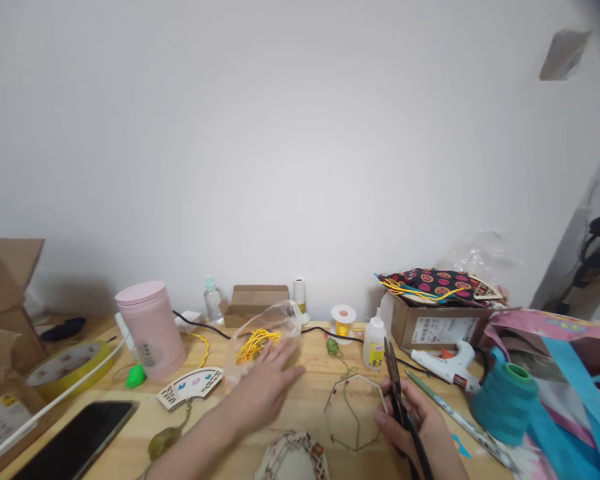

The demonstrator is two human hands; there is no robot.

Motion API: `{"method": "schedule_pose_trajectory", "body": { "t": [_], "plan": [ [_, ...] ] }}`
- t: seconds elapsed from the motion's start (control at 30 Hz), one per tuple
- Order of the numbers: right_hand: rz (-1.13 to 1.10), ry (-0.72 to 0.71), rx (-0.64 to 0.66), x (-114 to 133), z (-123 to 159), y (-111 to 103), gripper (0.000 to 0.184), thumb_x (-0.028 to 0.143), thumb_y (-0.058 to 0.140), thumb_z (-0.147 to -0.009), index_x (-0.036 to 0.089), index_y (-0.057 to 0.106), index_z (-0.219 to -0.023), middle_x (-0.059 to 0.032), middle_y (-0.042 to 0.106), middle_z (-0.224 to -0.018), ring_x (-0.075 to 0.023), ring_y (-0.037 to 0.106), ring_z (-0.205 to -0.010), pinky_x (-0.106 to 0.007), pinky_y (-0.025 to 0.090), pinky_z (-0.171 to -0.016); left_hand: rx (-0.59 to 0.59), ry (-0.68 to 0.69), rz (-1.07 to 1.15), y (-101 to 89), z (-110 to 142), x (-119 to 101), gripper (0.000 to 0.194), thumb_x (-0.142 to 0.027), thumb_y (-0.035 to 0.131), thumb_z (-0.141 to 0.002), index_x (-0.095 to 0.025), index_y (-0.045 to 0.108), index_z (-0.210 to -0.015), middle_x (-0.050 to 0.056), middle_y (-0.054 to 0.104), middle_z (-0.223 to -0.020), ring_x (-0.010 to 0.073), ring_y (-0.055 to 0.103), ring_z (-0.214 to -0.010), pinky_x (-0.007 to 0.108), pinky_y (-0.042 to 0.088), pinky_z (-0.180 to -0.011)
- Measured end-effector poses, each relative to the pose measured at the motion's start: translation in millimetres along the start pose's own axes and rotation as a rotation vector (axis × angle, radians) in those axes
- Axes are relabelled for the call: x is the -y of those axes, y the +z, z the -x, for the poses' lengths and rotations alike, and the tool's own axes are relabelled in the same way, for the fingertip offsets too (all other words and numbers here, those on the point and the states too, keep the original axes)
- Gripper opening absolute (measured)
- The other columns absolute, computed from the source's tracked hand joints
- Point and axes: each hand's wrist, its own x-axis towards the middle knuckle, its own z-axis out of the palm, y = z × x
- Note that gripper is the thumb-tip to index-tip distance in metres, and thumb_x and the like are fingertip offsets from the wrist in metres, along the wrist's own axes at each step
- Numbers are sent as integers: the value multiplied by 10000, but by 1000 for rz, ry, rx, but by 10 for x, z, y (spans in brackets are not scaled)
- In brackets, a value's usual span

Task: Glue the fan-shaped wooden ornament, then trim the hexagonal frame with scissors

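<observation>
Now left fingers [282, 355] splay over bag [291, 319]; right fingers [394, 431] clasp tool [392, 365].

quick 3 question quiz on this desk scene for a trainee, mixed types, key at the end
1. Which hand holds the dark tool?
2. True or false: in the picture, the pink container stands to the left of the teal thread spool.
3. What is nearest the left hand?
a) the white glue gun
b) the clear bag with yellow cords
c) the black phone

Key: 1. The right hand. 2. True. 3. b
</observation>
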Motion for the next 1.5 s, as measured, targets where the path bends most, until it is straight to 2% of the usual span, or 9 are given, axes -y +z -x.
{"method": "schedule_pose_trajectory", "body": {
  "t": [0.17,0.37,0.47,0.67,1.03,1.17,1.23,1.33,1.5],
  "plan": [
    [-11,19,64,-71,-33,-33,395,377,779,-472,190,570,-751,73,442,-500,-71,413,-398,-180,341,-358,-32,-38,-57,-221,18,379,638,-3,453,-651,-292,437,-1220,98,345,-1373,280,231,-1283,513,212,-1013],
    [-85,13,97,-169,-22,32,416,275,801,-438,193,555,-763,90,441,-498,-52,402,-413,-158,322,-384,-19,-449,23,-265,150,611,931,-210,613,-577,-215,122,-1368,205,99,-1432,392,134,-1288,549,222,-973],
    [-105,13,70,-171,6,82,414,273,801,-433,191,557,-757,87,449,-501,-56,412,-422,-161,324,-395,27,-476,79,-224,46,787,894,-230,573,-652,-149,46,-1370,229,267,-1371,324,342,-1219,435,368,-910],
    [-101,-14,51,-117,18,85,413,318,796,-443,192,558,-755,80,440,-504,-76,417,-435,-192,334,-410,179,-377,126,-338,-297,937,270,-334,545,-779,-130,572,-954,32,620,-907,183,594,-774,343,482,-683],
    [-121,12,68,-95,55,109,397,312,796,-445,180,560,-736,85,437,-491,-64,395,-443,-185,300,-429,94,-179,119,-667,-379,937,136,-135,521,-737,-161,627,-819,46,615,-848,175,572,-804,339,444,-750],
    [-88,12,73,-68,71,90,398,341,789,-457,194,557,-746,75,455,-511,-76,416,-451,-196,325,-431,-86,-237,159,-693,-75,686,421,-153,495,-710,-155,514,-1131,132,437,-1273,277,345,-1201,433,257,-994],
    [-86,19,72,-46,86,82,398,353,785,-466,201,558,-756,73,456,-523,-81,426,-454,-200,333,-425,-183,-281,231,-596,89,378,382,-270,413,-809,-193,455,-1180,96,426,-1295,236,356,-1199,410,259,-1003],
    [-117,58,64,7,106,93,408,366,784,-466,203,555,-762,79,445,-528,-68,408,-432,-185,315,-395,-221,-474,892,-236,272,-224,407,-410,566,-733,-235,533,-1100,88,553,-1169,243,515,-1039,383,384,-902],
    [-98,131,107,127,95,202,424,359,785,-465,197,523,-756,94,444,-509,-56,394,-399,-172,310,-369,-231,-497,1806,317,230,-1007,598,-424,769,-502,-260,600,-1052,121,622,-1083,219,629,-802,355,458,-752]
  ]
}}
